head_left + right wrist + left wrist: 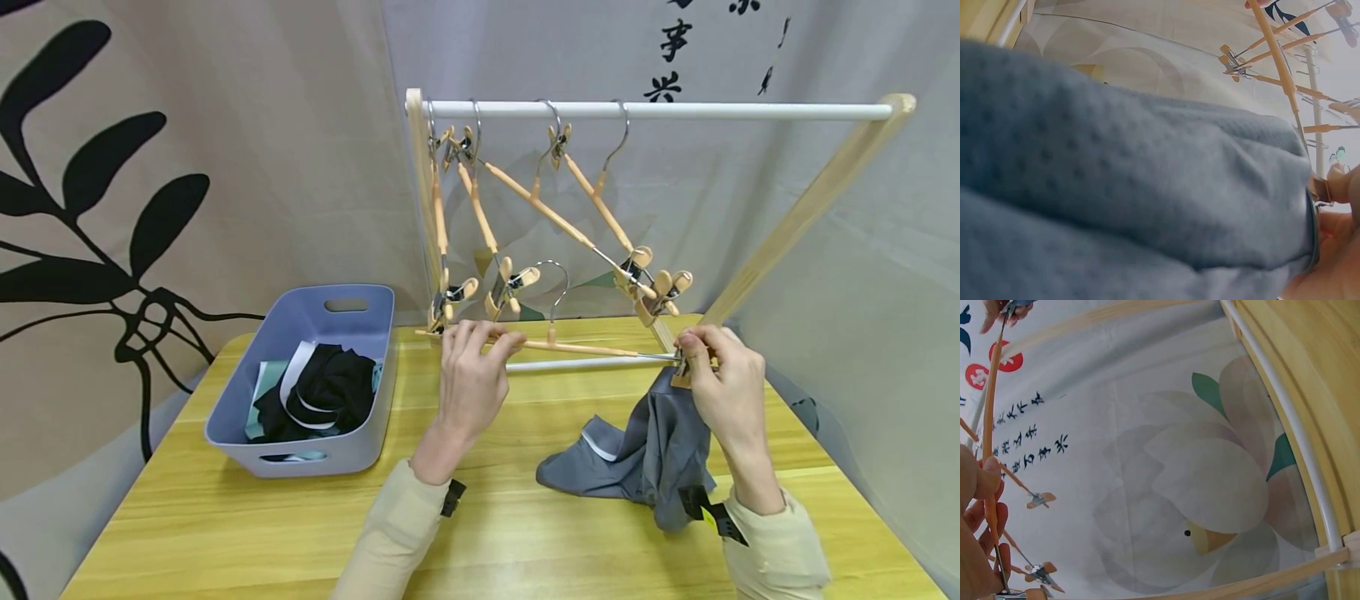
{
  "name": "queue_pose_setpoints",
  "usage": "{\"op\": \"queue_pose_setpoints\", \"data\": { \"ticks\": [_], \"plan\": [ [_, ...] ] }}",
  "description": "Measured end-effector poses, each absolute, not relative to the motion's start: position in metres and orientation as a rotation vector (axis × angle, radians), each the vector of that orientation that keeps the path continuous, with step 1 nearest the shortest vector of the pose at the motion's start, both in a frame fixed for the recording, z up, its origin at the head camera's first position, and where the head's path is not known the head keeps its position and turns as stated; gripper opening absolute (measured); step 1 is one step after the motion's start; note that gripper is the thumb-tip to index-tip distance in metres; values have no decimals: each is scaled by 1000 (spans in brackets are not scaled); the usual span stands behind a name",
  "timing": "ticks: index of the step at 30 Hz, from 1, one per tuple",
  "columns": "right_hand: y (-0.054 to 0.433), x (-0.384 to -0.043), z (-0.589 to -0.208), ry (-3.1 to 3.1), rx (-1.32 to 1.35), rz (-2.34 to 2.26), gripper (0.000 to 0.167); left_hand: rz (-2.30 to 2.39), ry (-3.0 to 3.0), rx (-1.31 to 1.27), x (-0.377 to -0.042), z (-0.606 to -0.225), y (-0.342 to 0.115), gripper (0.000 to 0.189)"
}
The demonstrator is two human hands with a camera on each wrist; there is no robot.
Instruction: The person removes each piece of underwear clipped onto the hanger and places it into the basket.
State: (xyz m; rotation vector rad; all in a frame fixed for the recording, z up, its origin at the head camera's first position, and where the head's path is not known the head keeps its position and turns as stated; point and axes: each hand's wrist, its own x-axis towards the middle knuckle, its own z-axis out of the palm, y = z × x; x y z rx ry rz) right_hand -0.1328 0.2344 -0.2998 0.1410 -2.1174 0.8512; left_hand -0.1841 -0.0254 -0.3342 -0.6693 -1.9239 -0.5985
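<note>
A wooden clip hanger (585, 348) is held level above the table in both hands, its metal hook upward. My left hand (472, 379) grips the bar near its left end; in the left wrist view the thumb and fingers (988, 481) curl round the wood. At the other end my right hand (731, 387) pinches the wooden clip (681, 377). A grey garment (663, 446) hangs from that clip, its lower part lying on the table. Close up in the right wrist view, its dotted grey cloth (1135, 181) hides much of the clip.
Behind the hands stands a drying rack with a white rail (712, 111) and wooden posts (810, 208). Several clip hangers (540, 207) hang on its left half. On the left of the table (480, 533), a blue basket (225, 425) holds black and teal clothes (337, 387).
</note>
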Motion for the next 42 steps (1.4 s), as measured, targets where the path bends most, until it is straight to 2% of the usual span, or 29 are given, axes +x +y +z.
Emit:
{"op": "queue_pose_setpoints", "data": {
  "ticks": [16, 42],
  "plan": [
    [234, -134, -301, -2040, 155, 831, 12, -591, -1913, -671, -184, -335, -24, 9],
    [234, -134, -301, -1987, 159, 797, 20, -568, -1924, -675, -183, -333, -23, 12]
  ]
}}
